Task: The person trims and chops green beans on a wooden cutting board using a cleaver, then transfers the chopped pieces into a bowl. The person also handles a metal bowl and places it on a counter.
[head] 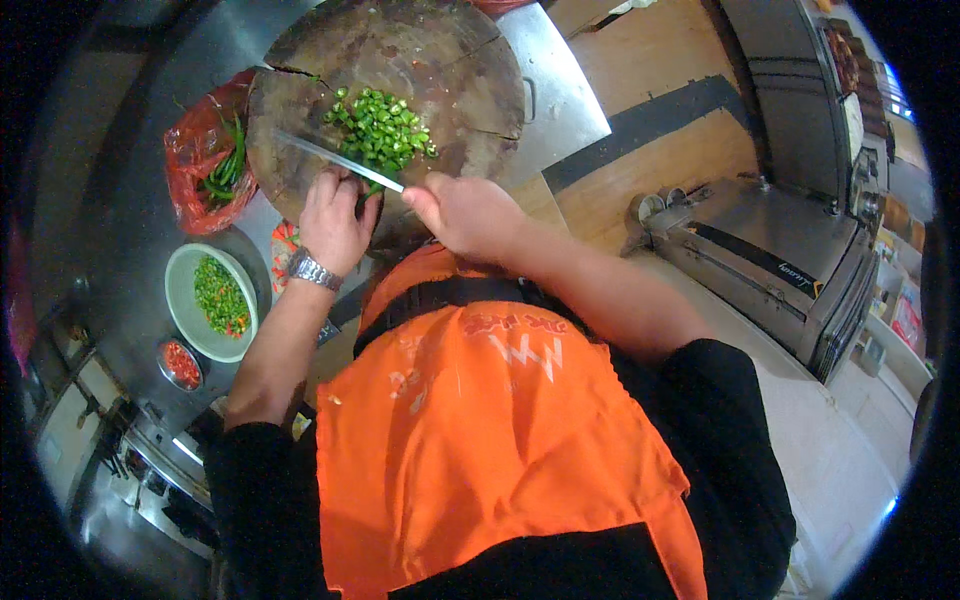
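Observation:
On the round wooden chopping block [465, 97] lies a pile of chopped green chili peppers [386, 131]. My right hand [472, 217] is closed around the handle of a kitchen knife [337, 159], whose blade slants across the block beside the pile. Close under the blade, my left hand [336, 217], with a metal wristwatch above it, holds green peppers [371, 191] down on the block, its fingers bent and partly hiding them. Left of the block, a red plastic bag [184, 157] contains whole green chili peppers [229, 169].
A pale green bowl [176, 300] of chopped green peppers with some red pieces stands on the steel table [142, 247]. Beside it is a small metal bowl [196, 382] of chopped red pepper. A steel appliance [765, 232] stands to the right.

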A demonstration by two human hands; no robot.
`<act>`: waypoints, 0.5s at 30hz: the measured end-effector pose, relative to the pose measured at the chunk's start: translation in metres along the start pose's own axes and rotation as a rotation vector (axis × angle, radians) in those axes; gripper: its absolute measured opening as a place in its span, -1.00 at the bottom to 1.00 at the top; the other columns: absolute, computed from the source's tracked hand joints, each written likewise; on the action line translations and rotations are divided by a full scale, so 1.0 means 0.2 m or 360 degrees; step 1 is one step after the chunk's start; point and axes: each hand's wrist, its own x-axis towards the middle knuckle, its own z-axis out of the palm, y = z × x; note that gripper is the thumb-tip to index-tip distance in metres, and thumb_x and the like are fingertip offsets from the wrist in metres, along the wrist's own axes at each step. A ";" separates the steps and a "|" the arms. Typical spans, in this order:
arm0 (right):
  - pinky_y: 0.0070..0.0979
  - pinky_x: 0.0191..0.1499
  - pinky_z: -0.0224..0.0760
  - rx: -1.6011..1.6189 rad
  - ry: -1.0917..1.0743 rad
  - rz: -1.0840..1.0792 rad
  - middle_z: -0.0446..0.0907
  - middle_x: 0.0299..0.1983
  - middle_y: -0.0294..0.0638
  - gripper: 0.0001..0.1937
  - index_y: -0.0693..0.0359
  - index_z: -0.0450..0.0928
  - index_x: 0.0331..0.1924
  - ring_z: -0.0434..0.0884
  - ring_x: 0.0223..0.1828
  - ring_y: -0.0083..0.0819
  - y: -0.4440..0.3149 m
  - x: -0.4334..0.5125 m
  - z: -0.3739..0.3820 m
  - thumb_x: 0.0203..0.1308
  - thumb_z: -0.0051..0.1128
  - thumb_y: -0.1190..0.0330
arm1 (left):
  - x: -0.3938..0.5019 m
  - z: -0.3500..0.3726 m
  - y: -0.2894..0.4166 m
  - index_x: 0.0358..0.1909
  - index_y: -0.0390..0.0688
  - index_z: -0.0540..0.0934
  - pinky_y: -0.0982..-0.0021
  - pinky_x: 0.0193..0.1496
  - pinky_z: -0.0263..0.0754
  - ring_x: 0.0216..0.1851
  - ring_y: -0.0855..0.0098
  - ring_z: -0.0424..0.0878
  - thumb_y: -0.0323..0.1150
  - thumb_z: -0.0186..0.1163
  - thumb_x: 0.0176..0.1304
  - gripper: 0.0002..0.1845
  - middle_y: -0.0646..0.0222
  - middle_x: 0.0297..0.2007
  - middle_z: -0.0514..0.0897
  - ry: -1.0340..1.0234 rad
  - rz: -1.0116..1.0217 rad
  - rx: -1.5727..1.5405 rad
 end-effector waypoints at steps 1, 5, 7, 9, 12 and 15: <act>0.08 -0.17 0.44 0.0021 -0.0005 0.0070 0.63 -0.35 0.23 -0.50 0.33 0.51 -0.21 0.61 -0.24 0.25 0.00 -0.01 -0.02 0.50 -0.22 -0.01 | 0.00 0.00 0.00 -0.30 -0.20 0.58 0.14 -0.10 0.53 -0.10 0.04 0.56 -0.37 0.40 0.06 -0.78 0.14 -0.12 0.56 0.0007 -0.0002 -0.0010; 0.06 -0.12 0.49 0.0071 -0.0075 0.0027 0.65 -0.31 0.23 -0.47 0.35 0.57 -0.18 0.65 -0.22 0.21 -0.07 -0.07 -0.17 0.48 -0.21 -0.02 | 0.01 0.00 0.00 -0.30 -0.19 0.59 0.15 -0.11 0.54 -0.13 0.03 0.57 -0.39 0.41 0.04 -0.77 0.13 -0.15 0.56 0.0057 0.0026 -0.0063; 0.05 -0.15 0.44 0.0103 -0.0136 -0.0069 0.63 -0.35 0.22 -0.50 0.34 0.53 -0.20 0.61 -0.24 0.24 -0.10 -0.14 -0.25 0.49 -0.19 -0.01 | 0.01 -0.01 0.01 -0.32 -0.20 0.57 0.14 -0.07 0.53 -0.10 0.03 0.57 -0.42 0.40 0.05 -0.79 0.12 -0.15 0.56 0.0067 0.0010 -0.0105; 0.05 -0.15 0.44 -0.0001 -0.0233 0.0071 0.63 -0.36 0.23 -0.50 0.34 0.53 -0.20 0.61 -0.25 0.24 -0.12 -0.20 -0.26 0.49 -0.19 0.00 | 0.00 -0.01 0.01 -0.33 -0.20 0.59 0.13 -0.11 0.53 -0.16 0.06 0.57 -0.39 0.39 0.06 -0.81 0.15 -0.20 0.56 0.0045 -0.0014 -0.0090; 0.07 -0.16 0.44 -0.0019 -0.0169 0.0069 0.62 -0.38 0.23 -0.51 0.34 0.53 -0.21 0.62 -0.25 0.24 -0.10 -0.17 -0.18 0.49 -0.20 0.01 | 0.00 -0.01 0.01 -0.34 -0.20 0.59 0.12 -0.15 0.52 -0.19 0.06 0.57 -0.37 0.38 0.07 -0.81 0.17 -0.22 0.55 0.0032 -0.0032 -0.0053; 0.08 -0.17 0.43 -0.0034 -0.0060 -0.0067 0.63 -0.38 0.23 -0.52 0.34 0.53 -0.21 0.61 -0.25 0.25 -0.08 -0.03 -0.02 0.50 -0.21 0.03 | -0.01 0.01 0.00 -0.32 -0.20 0.59 0.11 -0.14 0.51 -0.17 0.04 0.56 -0.37 0.39 0.06 -0.80 0.16 -0.20 0.55 -0.0096 -0.0189 0.0018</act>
